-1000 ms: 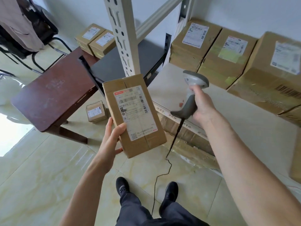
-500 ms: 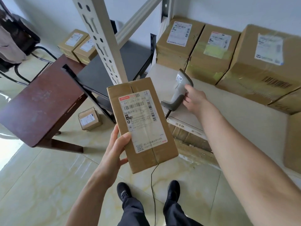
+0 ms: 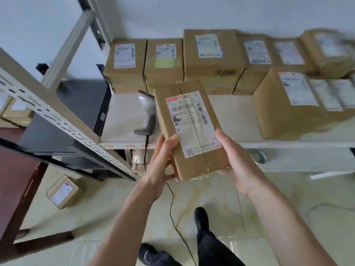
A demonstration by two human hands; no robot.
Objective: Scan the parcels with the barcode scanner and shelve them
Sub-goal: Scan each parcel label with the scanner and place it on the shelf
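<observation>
— Set down since a second ago: scanner [image 3: 147,114], now on the shelf [image 3: 230,116], out of the right hand [image 3: 233,166]. Joined the left hand [image 3: 160,166] on the parcel [image 3: 189,131] instead.

— Held how?

— Clasped from both sides at the near end. Left thumb flat on the label's lower left corner, fingers curled under the left edge. Right thumb along the right edge, palm cupping the corner from below. Label up, far end tipped towards the shelf.

— Where exactly?

— In mid-air, just before the shelf's front lip, overlapping the scanner's handle in this view. Touching or apart: cannot tell.

— Room to shelve?

— Bare patch behind it, between the scanner on the left and a big box [image 3: 288,106] on the right. Row of boxes [image 3: 209,60] along the wall at the back.

— Risks?

— First, probably a nudge to the scanner. Lies near the front edge, cable [image 3: 172,200] hanging down to the floor; a push from the parcel's left side, or a snag on that cable, likely enough to drag it off.

— And the parcel?

— Held only at the near end, so a droop at the far end possible, catching the lip rather than clearing it. Tape looks glossy too; a slip under the thumbs not out of the question.

— Anything underfoot?

— Cable trailing between the shoes [image 3: 200,217], and a small box [image 3: 64,191] on the floor to the left. Trip hazard on a step forward.
</observation>
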